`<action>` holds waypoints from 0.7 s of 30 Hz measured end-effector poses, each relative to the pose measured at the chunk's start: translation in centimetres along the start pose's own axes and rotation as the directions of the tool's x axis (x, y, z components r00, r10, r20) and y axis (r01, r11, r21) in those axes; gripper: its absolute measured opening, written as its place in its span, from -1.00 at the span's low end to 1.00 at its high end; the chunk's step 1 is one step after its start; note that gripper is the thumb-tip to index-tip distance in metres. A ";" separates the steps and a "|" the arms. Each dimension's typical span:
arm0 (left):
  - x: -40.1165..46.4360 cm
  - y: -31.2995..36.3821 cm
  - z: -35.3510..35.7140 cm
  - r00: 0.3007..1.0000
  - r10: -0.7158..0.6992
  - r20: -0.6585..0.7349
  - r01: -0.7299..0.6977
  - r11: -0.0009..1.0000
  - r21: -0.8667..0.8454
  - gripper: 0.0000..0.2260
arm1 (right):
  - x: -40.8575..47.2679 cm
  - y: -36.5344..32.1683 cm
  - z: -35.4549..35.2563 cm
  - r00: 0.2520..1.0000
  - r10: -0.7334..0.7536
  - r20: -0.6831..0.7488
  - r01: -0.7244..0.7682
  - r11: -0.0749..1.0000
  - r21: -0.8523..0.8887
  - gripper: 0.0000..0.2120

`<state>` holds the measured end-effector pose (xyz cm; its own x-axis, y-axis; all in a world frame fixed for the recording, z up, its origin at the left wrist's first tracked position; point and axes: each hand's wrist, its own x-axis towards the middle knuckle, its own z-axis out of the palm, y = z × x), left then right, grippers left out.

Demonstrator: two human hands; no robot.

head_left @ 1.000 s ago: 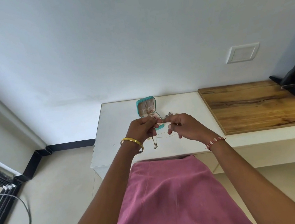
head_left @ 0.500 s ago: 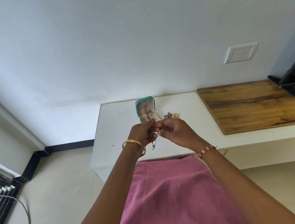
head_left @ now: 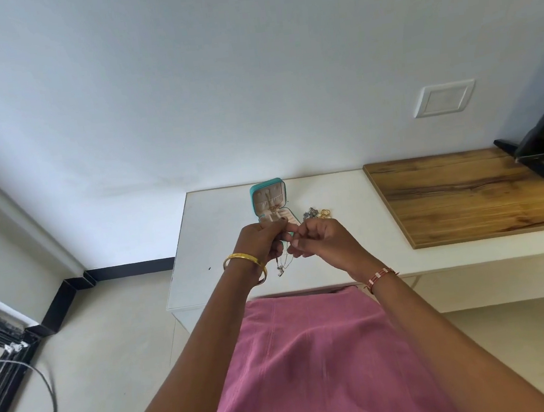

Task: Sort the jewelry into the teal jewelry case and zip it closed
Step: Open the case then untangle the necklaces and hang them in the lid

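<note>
Both hands' grip (head_left: 289, 237) — thin necklace (head_left: 282, 265), dangling

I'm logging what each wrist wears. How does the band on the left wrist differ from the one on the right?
The gold bangle on the left wrist is a plain, solid, shiny metal hoop; the red-and-white bracelet on the right wrist looks thin and beaded or woven, matte. The gold bangle hangs loose and tilted; the red-and-white bracelet sits snug. Both sit just behind hands that pinch a thin chain.
</note>
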<state>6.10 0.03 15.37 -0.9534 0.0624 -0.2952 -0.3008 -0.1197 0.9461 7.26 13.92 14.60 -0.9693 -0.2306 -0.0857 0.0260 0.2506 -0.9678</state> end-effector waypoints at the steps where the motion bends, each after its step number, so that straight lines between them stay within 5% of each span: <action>1: 0.0 0.0 0.0 1.000 0.005 0.000 -0.005 1.000 0.002 -0.77 | 0.0 0.0 0.0 1.000 0.006 0.004 -0.006 1.000 0.023 -0.78; 7: 0.1 -0.3 -0.4 1.000 0.008 -0.021 -0.008 1.000 0.002 -0.79 | -0.1 0.8 -0.4 0.998 0.034 -0.055 -0.032 0.998 0.046 -0.94; 14: 0.6 -0.9 -0.9 0.975 0.135 -0.178 -0.082 0.957 0.280 -0.82 | 0.0 1.5 -1.3 0.986 0.023 -0.163 -0.033 0.998 -0.061 -0.88; 21: 0.4 -0.9 -0.6 0.972 0.211 -0.106 -0.188 0.964 0.188 -0.83 | 0.1 2.1 -1.6 0.994 0.047 -0.103 -0.065 0.983 -0.173 -0.90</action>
<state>6.01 -0.43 14.31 -0.9924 -0.0696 -0.1016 -0.1058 0.0595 0.9926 6.83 15.97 12.92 -0.9870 -0.1204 -0.1066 0.0460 0.4237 -0.9046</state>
